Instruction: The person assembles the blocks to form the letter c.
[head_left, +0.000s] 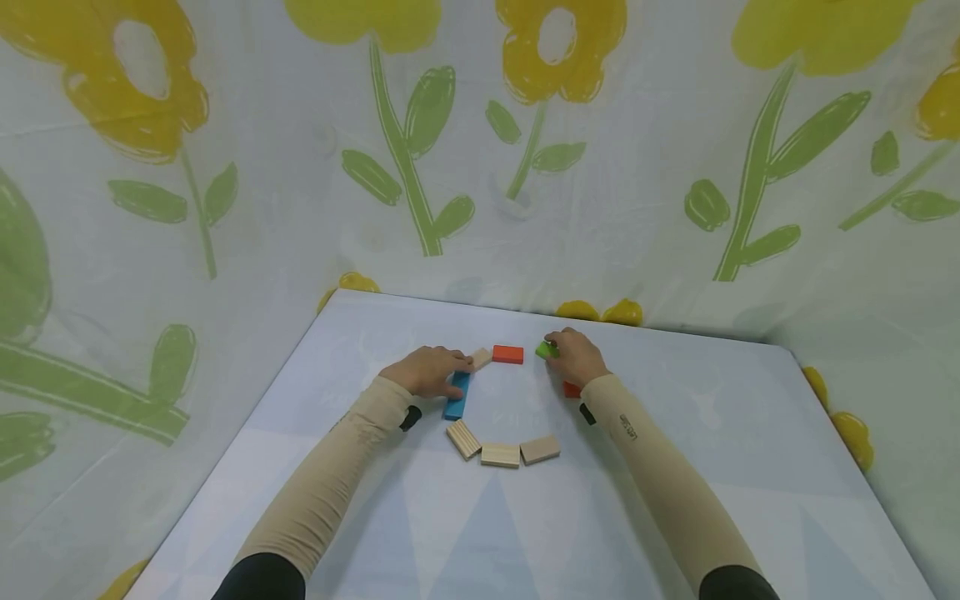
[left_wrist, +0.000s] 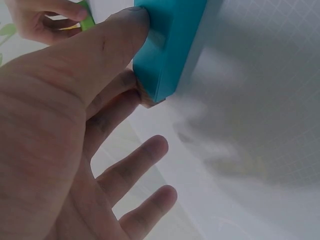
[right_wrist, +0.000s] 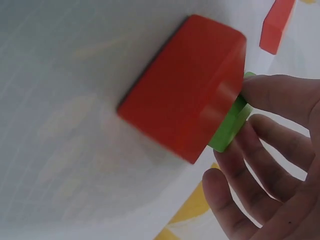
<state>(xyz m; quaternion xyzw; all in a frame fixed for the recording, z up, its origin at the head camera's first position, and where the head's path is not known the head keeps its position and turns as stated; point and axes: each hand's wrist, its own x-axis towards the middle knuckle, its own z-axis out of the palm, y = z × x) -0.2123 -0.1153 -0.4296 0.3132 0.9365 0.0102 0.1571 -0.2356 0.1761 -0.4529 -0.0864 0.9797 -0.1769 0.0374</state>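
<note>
My left hand (head_left: 431,371) is at the left side of a ring of small blocks. Its thumb touches a blue block (head_left: 456,398), and the fingertips reach a plain wooden block (head_left: 482,358). In the left wrist view the ring and little fingers stretch away from the blue block (left_wrist: 172,40). On the other side, my right hand (head_left: 577,357) pinches a green block (head_left: 545,350) between thumb and fingers. A red block (head_left: 572,390) lies close by, partly covered by that hand. The right wrist view shows this red block (right_wrist: 185,85) beside the green one (right_wrist: 230,125).
Another red block (head_left: 507,355) lies at the back between both hands. Three plain wooden blocks (head_left: 463,439), (head_left: 500,455), (head_left: 540,450) curve along the front. They rest on a pale table (head_left: 637,533), with a flower-print curtain (head_left: 622,183) behind its back edge.
</note>
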